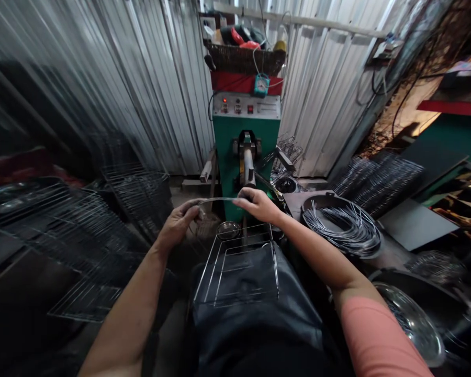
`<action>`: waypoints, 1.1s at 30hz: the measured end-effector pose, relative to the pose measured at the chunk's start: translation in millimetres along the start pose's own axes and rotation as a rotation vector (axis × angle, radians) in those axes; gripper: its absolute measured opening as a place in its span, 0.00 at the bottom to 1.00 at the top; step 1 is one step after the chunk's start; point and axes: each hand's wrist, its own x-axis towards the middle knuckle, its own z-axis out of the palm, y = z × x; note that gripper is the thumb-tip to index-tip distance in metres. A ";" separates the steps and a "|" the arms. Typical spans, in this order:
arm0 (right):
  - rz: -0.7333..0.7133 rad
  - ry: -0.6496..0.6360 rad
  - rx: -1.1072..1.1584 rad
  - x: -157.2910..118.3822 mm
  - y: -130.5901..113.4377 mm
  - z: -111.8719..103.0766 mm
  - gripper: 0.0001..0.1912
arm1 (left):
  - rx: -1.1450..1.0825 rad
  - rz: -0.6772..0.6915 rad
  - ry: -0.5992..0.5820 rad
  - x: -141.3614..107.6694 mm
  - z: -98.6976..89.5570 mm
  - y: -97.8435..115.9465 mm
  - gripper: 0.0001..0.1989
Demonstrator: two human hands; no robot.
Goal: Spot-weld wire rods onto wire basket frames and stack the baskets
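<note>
Before the green machine [245, 124], left hand [178, 224] and right hand [255, 203] pinch a thin, slightly arched wire [217, 199], ends covered by the grip. Wire frame [275, 262] on dark lap cover [255, 330], far edge hard to trace. Racks [90, 220] at left blurred, shadowy; pink sleeve [377, 330] cut off by bottom edge.

Dim light, pale sheen on corrugated wall [317, 78], deep shadow lower left, edges blurred and stretched
</note>
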 end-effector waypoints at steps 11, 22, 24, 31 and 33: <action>0.664 -0.112 1.073 -60.2 95.2 12.5 0.19 | -0.132 -0.434 -0.131 25.1 28.0 -73.4 0.21; 0.664 0.094 1.076 -78.1 113.0 21.2 0.20 | -0.210 -0.465 -0.116 22.3 26.1 -80.1 0.20; 0.665 0.144 1.008 -77.2 111.0 22.9 0.20 | -0.218 -0.471 -0.134 21.2 24.6 -77.8 0.19; 0.642 0.258 0.704 -78.6 113.6 26.9 0.17 | -0.205 -0.389 -0.100 20.1 32.3 -81.9 0.20; 0.624 0.259 0.635 -78.8 116.8 27.8 0.16 | -0.181 -0.365 -0.095 20.3 34.5 -83.0 0.20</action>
